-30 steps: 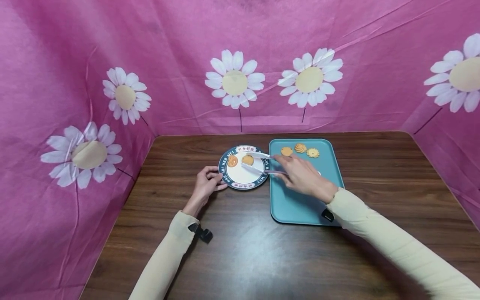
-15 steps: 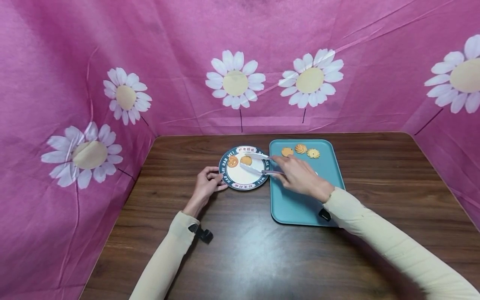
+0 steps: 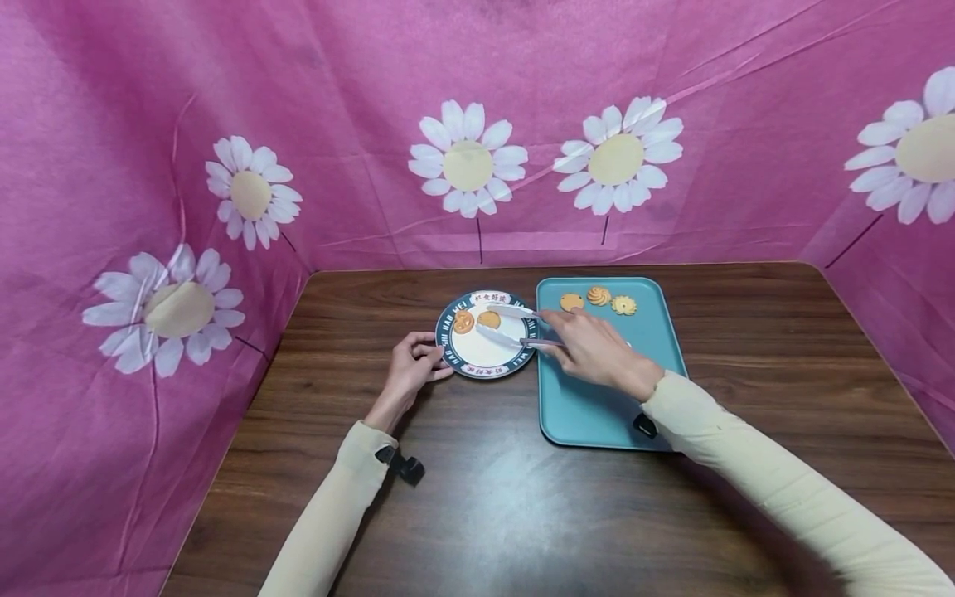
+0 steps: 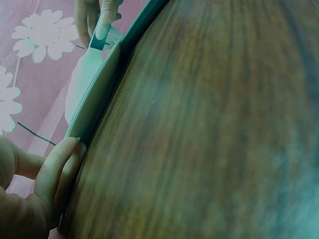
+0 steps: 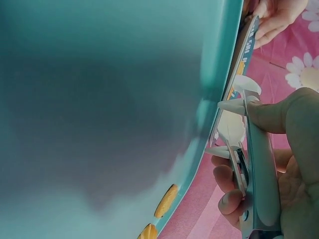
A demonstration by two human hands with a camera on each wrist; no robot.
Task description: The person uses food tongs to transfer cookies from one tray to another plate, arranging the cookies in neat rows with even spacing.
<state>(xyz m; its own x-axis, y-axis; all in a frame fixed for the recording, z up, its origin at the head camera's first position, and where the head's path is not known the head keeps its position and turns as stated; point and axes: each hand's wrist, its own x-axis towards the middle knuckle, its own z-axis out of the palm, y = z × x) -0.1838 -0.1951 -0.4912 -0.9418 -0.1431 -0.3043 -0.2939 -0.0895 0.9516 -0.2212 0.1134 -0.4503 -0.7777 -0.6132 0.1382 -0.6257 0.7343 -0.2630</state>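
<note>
My left hand (image 3: 409, 362) holds the left rim of a round plate (image 3: 488, 355), white with a dark lettered border, on the table. In the left wrist view its fingertips (image 4: 75, 144) meet the plate's edge. My right hand (image 3: 598, 355) grips a pair of tongs (image 5: 261, 179) with white tips, the thumb on one arm and the fingers round the other. The tongs' spread tips lie over the plate, on either side of a round cookie (image 3: 488, 320). Left of it on the plate is a smiley-face cookie (image 3: 463, 322).
A teal tray (image 3: 578, 419) stands right of the plate, under my right hand. Near its far edge lie a round cookie (image 3: 571, 302), a swirl cookie (image 3: 598, 295) and a flower-shaped cookie (image 3: 623, 305). Pink daisy cloth (image 3: 358, 191) rises behind the wooden table (image 3: 462, 497).
The round cookie between the tongs' tips has shifted slightly left on the plate, and the tongs with my right hand have moved a little left. My left hand stays in place.
</note>
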